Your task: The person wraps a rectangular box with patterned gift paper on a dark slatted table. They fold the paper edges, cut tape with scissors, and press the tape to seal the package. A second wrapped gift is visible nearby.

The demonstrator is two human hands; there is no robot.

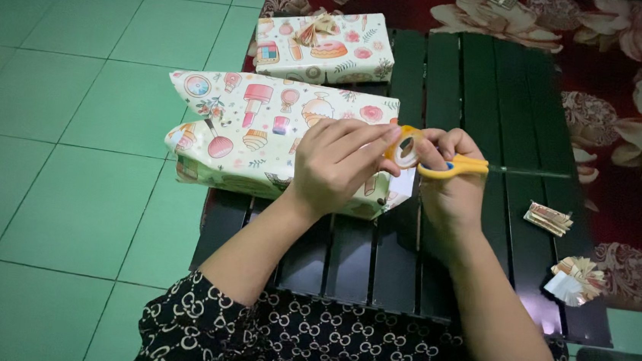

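Scissors (452,166) in right hand (450,183), tape roll (405,147) in left hand (338,163); two wrapped parcels (279,135)

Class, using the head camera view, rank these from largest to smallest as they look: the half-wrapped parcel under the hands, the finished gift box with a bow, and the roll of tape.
1. Half-wrapped parcel, nearer the camera, which may exaggerate it.
2. Finished gift box, farther back.
3. Roll of tape, clearly smallest, between the left hand and right hand.

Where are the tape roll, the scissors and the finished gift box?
tape roll (406,148), head view, on its front rim.
scissors (461,167), head view, on the yellow handle.
finished gift box (346,56), head view, on its top face.
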